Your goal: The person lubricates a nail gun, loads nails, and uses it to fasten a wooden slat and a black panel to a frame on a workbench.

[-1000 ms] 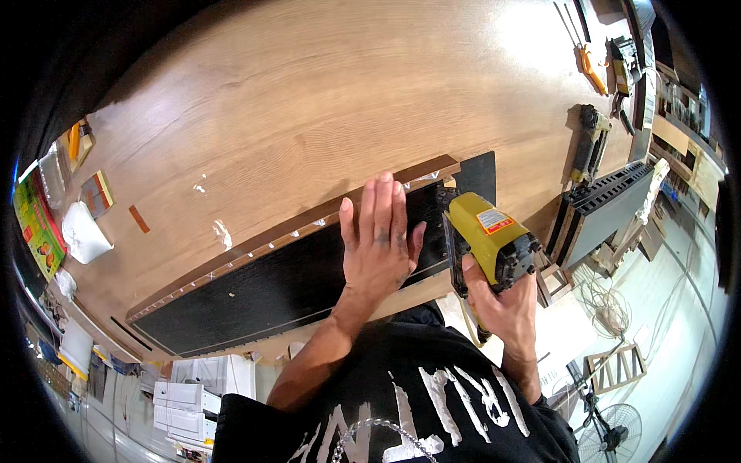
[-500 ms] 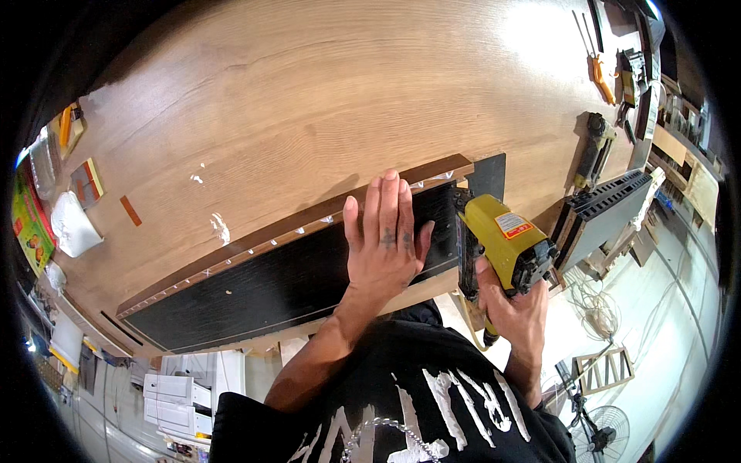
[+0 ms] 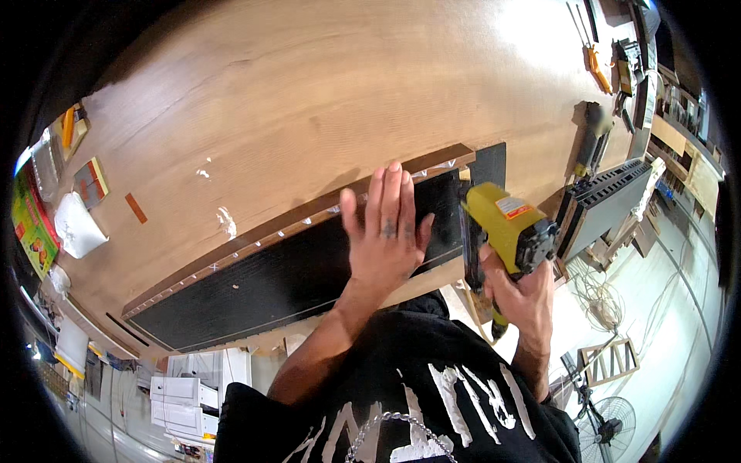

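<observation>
My left hand (image 3: 386, 235) lies flat on a long black board (image 3: 262, 282), fingers spread, fingertips reaching over a brown wooden strip (image 3: 297, 210). That strip runs along the board's far edge and has several white marks on its near side. A yellow nail gun (image 3: 502, 220) is in my right hand (image 3: 526, 302), which wraps round its handle. The gun's front end is by the right end of the strip and board; whether it touches them I cannot tell.
The wood-grain tabletop (image 3: 309, 92) bears white smears. A second nail gun (image 3: 591, 143) and a dark slotted box (image 3: 606, 204) stand at the right, with orange-handled tools (image 3: 597, 68) beyond. At left are a white container (image 3: 79, 225) and sandpaper (image 3: 91, 182). A fan (image 3: 610, 428) stands below.
The whole view has shifted slightly. My left hand stays flat on the board, and my right hand still holds the nail gun near the strip's right end.
</observation>
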